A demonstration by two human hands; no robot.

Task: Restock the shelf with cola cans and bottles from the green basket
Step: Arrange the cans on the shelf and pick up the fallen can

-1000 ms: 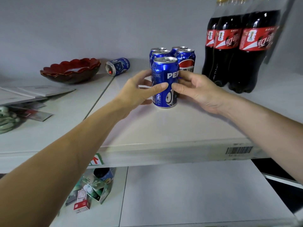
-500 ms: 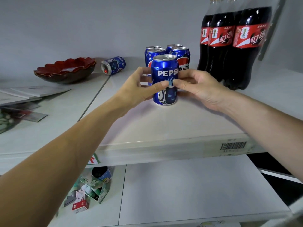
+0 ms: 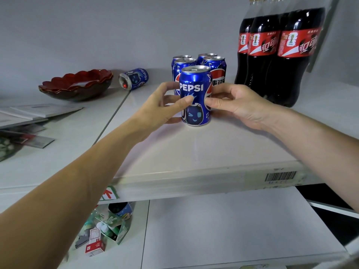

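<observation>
Rotated since the earlier frame, the front Pepsi can (image 3: 195, 95) now shows its logo; left hand (image 3: 158, 111) and right hand (image 3: 236, 105) pinch its sides. Advisable: square it with the four cans (image 3: 214, 71) behind on the shelf (image 3: 194, 150).

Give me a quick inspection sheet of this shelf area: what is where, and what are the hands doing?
Surface: white shelf, barcode sticker on its front edge.
Job's things: front can upright; four cans standing behind it; cola bottles at right; the green basket is not in view.
Clutter: red bowl, tipped can on its side, papers, small boxes on the lower shelf.
Grippers: left hand and right hand both grip the front can.
Cables: nothing seen.
Surroundings: plain grey wall.
</observation>
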